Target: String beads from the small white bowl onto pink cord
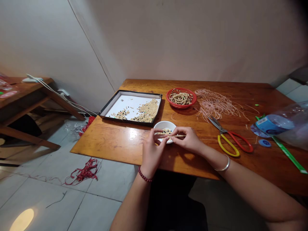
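A small white bowl (158, 125) stands near the table's front edge with pale and dark beads (166, 131) in it. Just over its front rim, the fingertips of both hands meet. My right hand (189, 139) is closed on a string of pale beads (179, 135), which runs back under its fingers. My left hand (153, 147) pinches thumb and finger together at the strand's end; what lies between them is too small to make out. Behind the bowl, to the left, a black-rimmed tray (117, 100) holds many loose beads (148, 110).
A red basket (169, 102) of beaded strands stands behind the bowl. Right of it lie tangled pink cord (214, 104), scissors (226, 133) with red and yellow handles, a blue-labelled plastic bottle (271, 124) and a green strip (288, 155). Red ribbon (86, 171) lies on the floor.
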Demonstrator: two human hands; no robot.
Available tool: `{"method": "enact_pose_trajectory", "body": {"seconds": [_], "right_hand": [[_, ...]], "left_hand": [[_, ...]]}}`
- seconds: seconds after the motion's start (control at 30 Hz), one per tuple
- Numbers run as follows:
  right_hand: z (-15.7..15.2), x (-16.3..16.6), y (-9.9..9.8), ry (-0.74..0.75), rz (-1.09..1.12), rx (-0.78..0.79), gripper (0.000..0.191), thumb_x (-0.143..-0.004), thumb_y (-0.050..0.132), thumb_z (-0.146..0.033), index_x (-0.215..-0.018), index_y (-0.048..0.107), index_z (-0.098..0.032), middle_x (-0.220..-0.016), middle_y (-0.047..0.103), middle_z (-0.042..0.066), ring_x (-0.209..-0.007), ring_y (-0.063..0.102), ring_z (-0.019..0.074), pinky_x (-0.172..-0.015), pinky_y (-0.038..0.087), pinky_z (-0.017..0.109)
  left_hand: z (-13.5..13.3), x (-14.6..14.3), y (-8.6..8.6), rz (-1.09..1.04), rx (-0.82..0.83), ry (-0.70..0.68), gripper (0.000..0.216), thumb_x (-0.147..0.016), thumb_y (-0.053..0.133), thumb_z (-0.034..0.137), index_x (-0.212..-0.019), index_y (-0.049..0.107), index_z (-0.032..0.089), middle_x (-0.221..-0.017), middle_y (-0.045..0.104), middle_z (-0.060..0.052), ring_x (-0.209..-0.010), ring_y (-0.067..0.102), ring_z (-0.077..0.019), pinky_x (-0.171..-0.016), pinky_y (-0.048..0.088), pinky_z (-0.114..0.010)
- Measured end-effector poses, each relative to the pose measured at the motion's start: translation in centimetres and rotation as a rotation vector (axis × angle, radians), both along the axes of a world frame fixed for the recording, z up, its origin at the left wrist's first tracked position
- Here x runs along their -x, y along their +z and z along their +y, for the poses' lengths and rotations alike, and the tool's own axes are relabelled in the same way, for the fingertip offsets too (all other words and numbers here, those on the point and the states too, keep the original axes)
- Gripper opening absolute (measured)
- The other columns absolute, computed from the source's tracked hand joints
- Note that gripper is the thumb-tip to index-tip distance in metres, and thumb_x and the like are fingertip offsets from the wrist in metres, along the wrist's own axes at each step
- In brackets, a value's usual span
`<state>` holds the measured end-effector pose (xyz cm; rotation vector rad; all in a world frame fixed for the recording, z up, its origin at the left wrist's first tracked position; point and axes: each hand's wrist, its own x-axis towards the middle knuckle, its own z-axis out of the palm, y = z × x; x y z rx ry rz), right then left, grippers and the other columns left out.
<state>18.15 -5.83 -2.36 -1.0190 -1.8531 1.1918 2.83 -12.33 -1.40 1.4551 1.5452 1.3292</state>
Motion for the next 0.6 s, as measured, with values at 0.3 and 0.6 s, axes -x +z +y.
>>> {"method": "enact_pose_trajectory", "body": {"seconds": [0.3,0.6], "right_hand": [[-0.05,-0.22,0.45,0.028,0.033,-0.030,0.014,-0.073,0.063,-0.028,-0.081,0.060,-0.018,-0.079,0.065,0.003,-0.069,0.061,0.0149,-0.063,0.048,0.024],[0.38,-0.16,0.45,0.064,0.090,0.031,0.012,-0.071,0.060,-0.028,-0.068,0.052,-0.019,-0.067,0.058,-0.001,-0.063,0.053,0.0127,-0.060,0.043,0.023]], "left_hand": [[-0.02,0.07,0.12,0.046,-0.009,-0.005,0.022,-0.082,0.061,0.032,-0.098,0.055,0.019,-0.093,0.070,-0.006,-0.069,0.066,-0.0127,-0.059,0.051,-0.022],[-0.05,-0.23,-0.09,0.045,0.014,-0.046,0.026,-0.080,0.063,0.030,-0.102,0.054,0.021,-0.090,0.071,-0.003,-0.060,0.063,-0.0105,-0.056,0.049,-0.021]]}}
